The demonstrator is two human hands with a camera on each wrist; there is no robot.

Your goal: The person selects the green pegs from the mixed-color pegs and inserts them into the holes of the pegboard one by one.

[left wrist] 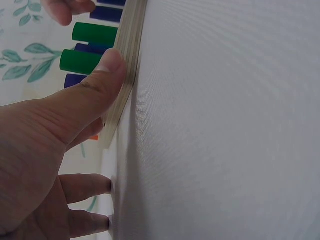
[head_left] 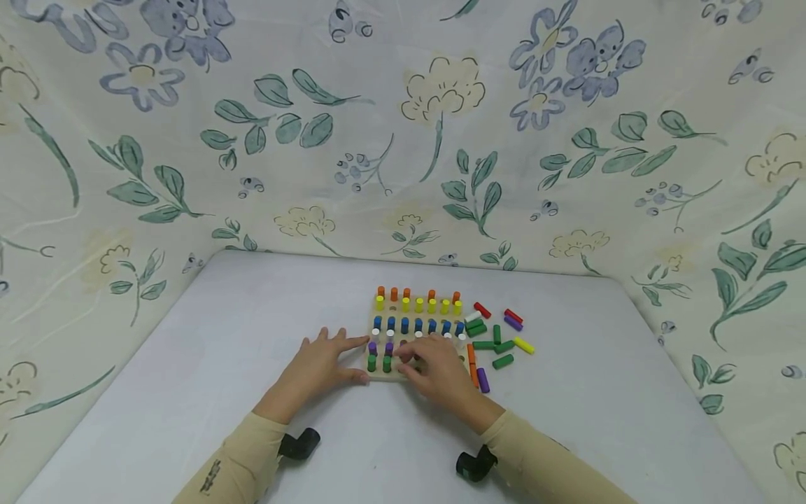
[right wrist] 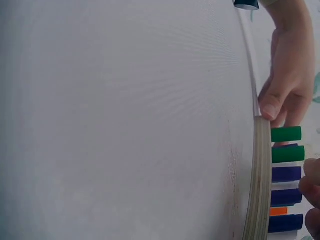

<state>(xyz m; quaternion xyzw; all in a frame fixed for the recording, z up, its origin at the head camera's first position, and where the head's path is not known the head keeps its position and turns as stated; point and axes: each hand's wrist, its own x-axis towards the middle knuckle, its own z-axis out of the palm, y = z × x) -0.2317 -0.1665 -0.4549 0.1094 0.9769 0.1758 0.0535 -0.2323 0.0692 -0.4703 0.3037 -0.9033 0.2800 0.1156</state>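
Observation:
A wooden peg board [head_left: 393,376] stands on the table with rows of upright coloured pegs. My left hand [head_left: 322,367] is at its left side, fingers spread and fairly straight. The left thumb [left wrist: 92,92] presses the front edge near a green peg [left wrist: 82,61], while two other fingertips touch the table. My right hand [head_left: 441,371] is over the front rows, bent fingertips close to the tops of the purple pegs [right wrist: 286,174]. No peg shows between its thumb and index finger. The right hand hides part of the green, purple and white rows.
Loose pegs lie right of the board: several green pegs [head_left: 503,361], a yellow peg [head_left: 524,345], red pegs [head_left: 482,310], a purple peg [head_left: 483,380] and orange ones [head_left: 472,360]. Farther back on the board stand blue, yellow [head_left: 419,305] and orange rows. A flowered cloth [head_left: 378,175] hangs behind the table.

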